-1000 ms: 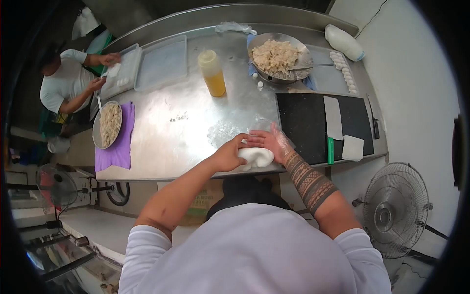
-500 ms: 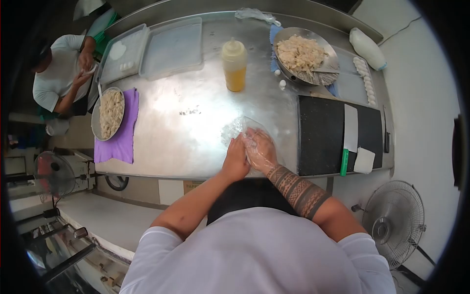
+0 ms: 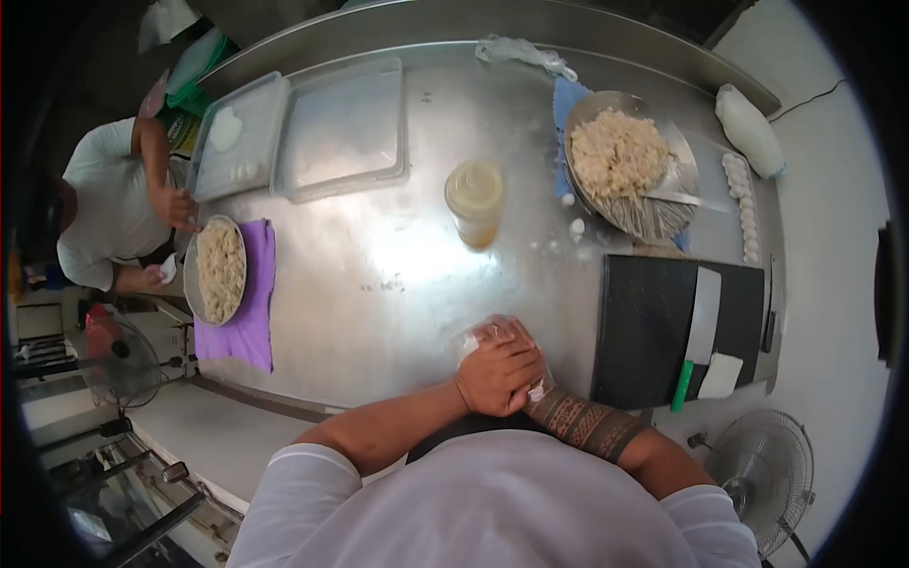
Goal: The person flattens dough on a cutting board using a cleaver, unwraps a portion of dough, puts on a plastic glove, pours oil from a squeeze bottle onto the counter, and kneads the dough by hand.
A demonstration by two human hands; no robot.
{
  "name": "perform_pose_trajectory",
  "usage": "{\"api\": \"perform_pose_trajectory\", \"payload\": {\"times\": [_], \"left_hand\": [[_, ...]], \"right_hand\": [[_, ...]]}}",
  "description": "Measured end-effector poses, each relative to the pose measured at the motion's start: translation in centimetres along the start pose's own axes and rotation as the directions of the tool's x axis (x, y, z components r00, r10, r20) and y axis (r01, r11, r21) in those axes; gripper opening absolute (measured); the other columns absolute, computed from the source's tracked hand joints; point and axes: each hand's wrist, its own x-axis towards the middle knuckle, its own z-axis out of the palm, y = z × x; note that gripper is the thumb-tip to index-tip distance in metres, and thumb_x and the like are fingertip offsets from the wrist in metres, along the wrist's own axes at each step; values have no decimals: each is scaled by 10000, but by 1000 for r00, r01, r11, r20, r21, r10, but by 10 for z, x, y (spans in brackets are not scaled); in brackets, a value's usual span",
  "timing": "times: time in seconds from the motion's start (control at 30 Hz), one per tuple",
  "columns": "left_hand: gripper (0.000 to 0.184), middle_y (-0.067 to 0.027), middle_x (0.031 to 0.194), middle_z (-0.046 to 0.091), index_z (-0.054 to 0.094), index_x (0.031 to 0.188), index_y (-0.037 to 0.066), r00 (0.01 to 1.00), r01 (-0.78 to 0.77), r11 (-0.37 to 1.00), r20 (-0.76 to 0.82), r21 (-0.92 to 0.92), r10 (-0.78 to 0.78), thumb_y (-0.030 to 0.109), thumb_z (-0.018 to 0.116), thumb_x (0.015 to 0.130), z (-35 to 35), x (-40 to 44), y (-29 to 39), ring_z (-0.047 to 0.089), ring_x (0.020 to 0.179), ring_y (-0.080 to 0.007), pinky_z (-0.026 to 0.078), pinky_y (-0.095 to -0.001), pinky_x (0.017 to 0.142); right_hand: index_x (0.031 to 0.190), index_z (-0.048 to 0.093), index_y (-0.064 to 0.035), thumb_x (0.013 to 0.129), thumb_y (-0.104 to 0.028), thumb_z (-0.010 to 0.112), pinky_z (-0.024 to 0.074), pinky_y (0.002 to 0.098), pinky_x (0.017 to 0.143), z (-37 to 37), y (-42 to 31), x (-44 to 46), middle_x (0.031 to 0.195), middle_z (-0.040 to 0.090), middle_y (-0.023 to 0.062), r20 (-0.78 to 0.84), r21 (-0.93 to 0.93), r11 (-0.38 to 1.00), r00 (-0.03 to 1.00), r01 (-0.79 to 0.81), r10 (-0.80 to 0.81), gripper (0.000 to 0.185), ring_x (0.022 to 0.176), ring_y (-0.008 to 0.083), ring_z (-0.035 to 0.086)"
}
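Observation:
My left hand (image 3: 494, 381) is closed over the back of my right hand, its fingers wrapped around it and pressing the clear plastic glove there. My right hand (image 3: 516, 333), the one with the tattooed forearm, is partly hidden underneath; its fingertips stretch out beyond the left. The thin plastic glove (image 3: 467, 345) covers it, crumpled at the left side and near the wrist. Both hands are close to my body at the table's near edge. Beyond them stands a squeeze bottle (image 3: 474, 194) with a little yellow liquid.
On the steel table (image 3: 379, 246) are a bowl of pale filling (image 3: 620, 151), a black cutting board (image 3: 644, 312) with a cleaver (image 3: 704, 317), and clear plastic trays (image 3: 346, 123). At left, a co-worker (image 3: 109, 204) holds a white piece beside a second bowl (image 3: 222, 270) on purple cloth.
My left hand has moved from beside my right hand to over its back. My view has shifted, so the table things appear lower. The co-worker's hands have parted, one reaching to the left bowl.

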Motion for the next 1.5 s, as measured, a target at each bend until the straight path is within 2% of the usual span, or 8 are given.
{"api": "perform_pose_trajectory", "payload": {"times": [0.43, 0.67, 0.73, 0.83, 1.13, 1.23, 1.43, 1.5], "left_hand": [[475, -226, 1315, 553, 683, 1175, 94, 954, 153, 964, -288, 218, -86, 366, 688, 786, 24, 39, -47, 477, 1304, -456, 343, -603, 1141], [555, -205, 1435, 597, 632, 1389, 64, 568, 647, 392, 70, -655, -820, 486, 455, 1075, -30, 73, -70, 543, 1372, -345, 415, -409, 1135], [562, -245, 1574, 449, 599, 1425, 63, 816, 541, 737, -42, 406, -576, 473, 420, 1085, -14, 50, -75, 459, 1444, -401, 385, -447, 1175], [483, -265, 1622, 354, 614, 1380, 48, 817, 508, 734, 18, 450, -577, 394, 467, 1076, -8, 35, -35, 434, 1432, -489, 407, -484, 1167], [747, -254, 1405, 598, 396, 1433, 57, 490, 478, 660, 448, 580, -748, 226, 814, 838, -53, 40, 78, 634, 1145, -431, 522, -501, 1013], [801, -221, 1238, 689, 441, 1436, 44, 534, 595, 633, 344, 495, -772, 232, 859, 780, -46, 38, 75, 626, 1188, -410, 515, -482, 1023], [671, -189, 1276, 674, 537, 1395, 17, 792, 607, 763, 238, -221, -562, 112, 832, 800, -10, -8, 46, 651, 1188, -339, 498, -417, 1043], [573, -173, 1247, 665, 570, 1321, 45, 769, 621, 667, 154, -412, -620, 92, 805, 800, 7, -14, 33, 613, 1191, -365, 466, -460, 1047]], "right_hand": [[1502, 468, -157, 1017, -354, 455, 208, 475, 1284, -16, 53, 51, 1595, 420, 117, -124, -528, 847, 981, 61, -148, 523, 1526, 301, 309], [1176, 705, -62, 952, -293, 652, 532, 491, 945, -51, 23, 35, 1059, 751, 155, -406, 23, 983, 897, -180, 173, 327, 1043, 379, 695], [974, 706, -42, 1032, -357, 591, 576, 404, 741, -50, 30, 13, 799, 698, 87, -614, 385, 884, 641, -266, 460, 340, 762, 267, 694], [1004, 701, -25, 1055, -438, 562, 545, 372, 735, -41, 71, -12, 865, 718, 96, -156, 969, 222, 440, -104, 884, 439, 780, 230, 690], [1041, 690, 53, 1064, -463, 564, 548, 301, 727, -34, 40, -54, 803, 684, 101, 100, 971, 79, 683, -226, 723, 531, 742, 178, 654], [1107, 691, 37, 1062, -466, 568, 545, 312, 772, -34, 44, -61, 890, 700, 101, -13, 877, 385, 786, -288, 618, 520, 801, 175, 656], [1239, 658, 25, 1070, -471, 550, 484, 331, 1001, -88, -2, -55, 1142, 699, 109, 425, 902, -225, 848, -368, 317, 535, 1064, 189, 646], [1263, 650, 35, 1071, -466, 542, 465, 325, 1043, -46, 5, -37, 1178, 698, 130, 207, 952, 131, 898, -276, 389, 547, 1122, 209, 643]]}}
